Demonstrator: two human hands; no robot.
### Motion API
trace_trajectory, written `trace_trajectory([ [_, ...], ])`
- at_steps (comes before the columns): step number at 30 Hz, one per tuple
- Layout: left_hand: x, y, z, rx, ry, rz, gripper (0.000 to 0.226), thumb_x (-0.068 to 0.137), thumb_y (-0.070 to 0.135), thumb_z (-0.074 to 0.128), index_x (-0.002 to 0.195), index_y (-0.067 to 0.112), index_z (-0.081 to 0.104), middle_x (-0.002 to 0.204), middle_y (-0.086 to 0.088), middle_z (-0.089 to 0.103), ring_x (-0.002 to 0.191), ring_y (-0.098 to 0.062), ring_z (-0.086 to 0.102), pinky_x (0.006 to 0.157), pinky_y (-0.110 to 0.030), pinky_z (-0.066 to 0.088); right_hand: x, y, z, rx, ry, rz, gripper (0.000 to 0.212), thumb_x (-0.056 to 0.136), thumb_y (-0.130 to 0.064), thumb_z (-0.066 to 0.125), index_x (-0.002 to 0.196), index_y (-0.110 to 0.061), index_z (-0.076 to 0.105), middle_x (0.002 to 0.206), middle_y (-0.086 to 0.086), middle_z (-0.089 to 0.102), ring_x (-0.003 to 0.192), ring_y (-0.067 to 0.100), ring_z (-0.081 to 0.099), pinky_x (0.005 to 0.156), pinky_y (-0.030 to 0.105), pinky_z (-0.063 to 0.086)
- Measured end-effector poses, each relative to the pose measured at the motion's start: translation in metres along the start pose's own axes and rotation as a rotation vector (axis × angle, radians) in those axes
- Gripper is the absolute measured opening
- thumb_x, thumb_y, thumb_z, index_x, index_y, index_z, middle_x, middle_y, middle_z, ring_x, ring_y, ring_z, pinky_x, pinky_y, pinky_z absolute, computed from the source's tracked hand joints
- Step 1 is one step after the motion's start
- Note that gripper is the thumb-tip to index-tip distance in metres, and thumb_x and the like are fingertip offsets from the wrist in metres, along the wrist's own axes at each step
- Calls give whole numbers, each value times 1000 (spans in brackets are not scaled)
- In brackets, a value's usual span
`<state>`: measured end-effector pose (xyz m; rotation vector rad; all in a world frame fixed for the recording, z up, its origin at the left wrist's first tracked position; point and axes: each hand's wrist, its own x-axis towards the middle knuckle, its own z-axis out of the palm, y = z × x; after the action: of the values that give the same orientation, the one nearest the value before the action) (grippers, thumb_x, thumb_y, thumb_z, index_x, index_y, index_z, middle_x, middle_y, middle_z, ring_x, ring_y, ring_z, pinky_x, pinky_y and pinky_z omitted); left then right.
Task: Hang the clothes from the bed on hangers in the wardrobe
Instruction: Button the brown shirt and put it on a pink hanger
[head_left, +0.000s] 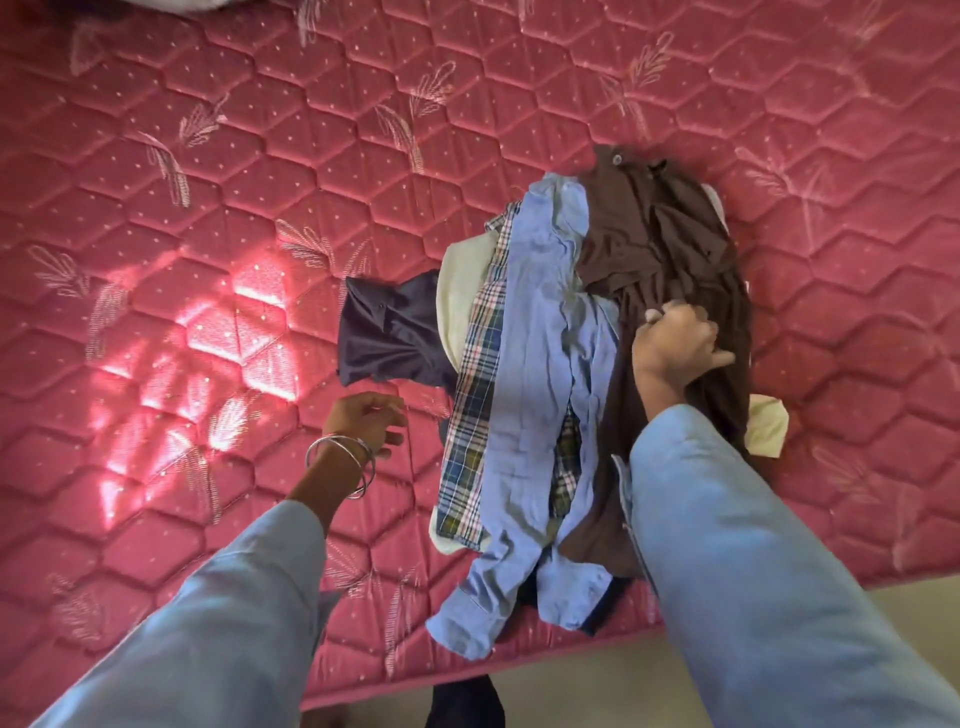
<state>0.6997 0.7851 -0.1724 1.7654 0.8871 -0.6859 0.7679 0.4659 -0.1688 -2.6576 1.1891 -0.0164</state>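
A heap of clothes lies on the pink quilted mattress (208, 218) near its front edge. On top are a brown shirt (654, 234) and a light blue shirt (535, 338). Under them show a plaid shirt (478, 395), a cream garment (457, 280) and a dark navy garment (384, 332) sticking out to the left. My right hand (675, 345) grips a fold of the brown shirt, fingers curled into the cloth. My left hand (366, 421), with bangles on the wrist, hovers over the mattress left of the heap, fingers loosely curled and holding nothing. No hangers or wardrobe are in view.
The mattress edge runs along the bottom, with pale floor (597, 686) below it. A patch of sunlight (218, 338) falls on the mattress to the left. Something white (192, 4) lies at the top edge.
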Motion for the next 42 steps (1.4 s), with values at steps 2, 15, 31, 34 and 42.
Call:
trace_trajectory([
  [2, -5, 5, 7, -20, 3, 11, 16, 91, 1, 55, 86, 13, 65, 70, -3, 66, 40, -5, 58, 42, -18, 43, -7, 0, -5, 206, 67, -76, 25, 88, -21, 52, 98, -3, 68, 103, 21, 64, 102, 39, 57, 88, 43, 37],
  [15, -72, 135, 13, -642, -698, -48, 79, 82, 74, 37, 118, 8, 62, 115, -16, 66, 96, -26, 68, 84, -39, 56, -198, -54, -156, 879, -184, -826, 32, 99, -29, 39, 69, -16, 41, 56, 0, 38, 49, 18, 38, 46, 44, 39],
  [31, -220, 86, -245, -327, -697, 631, 49, 44, 51, 91, 71, 13, 75, 71, -2, 72, 63, -12, 67, 66, -24, 56, -257, -139, -203, 666, -470, -799, 49, 72, -3, 78, 117, -2, 58, 92, 0, 62, 93, 11, 60, 85, 22, 49],
  [34, -249, 70, -292, -398, -639, 694, 82, 55, 50, 86, 105, -11, 65, 85, -14, 68, 70, -20, 64, 73, -29, 54, -310, -172, -227, 806, -699, -859, 45, 75, 5, 65, 118, 3, 53, 90, -8, 63, 78, -15, 58, 80, 19, 44],
  [42, -279, -23, -423, -871, -148, 942, 54, 76, 7, 67, 123, -14, 52, 124, -25, 57, 110, -32, 57, 97, -41, 47, -440, -236, -259, 858, -573, -1089, 51, 69, 9, 39, 105, -14, 67, 86, -25, 68, 83, -11, 59, 78, 10, 44],
])
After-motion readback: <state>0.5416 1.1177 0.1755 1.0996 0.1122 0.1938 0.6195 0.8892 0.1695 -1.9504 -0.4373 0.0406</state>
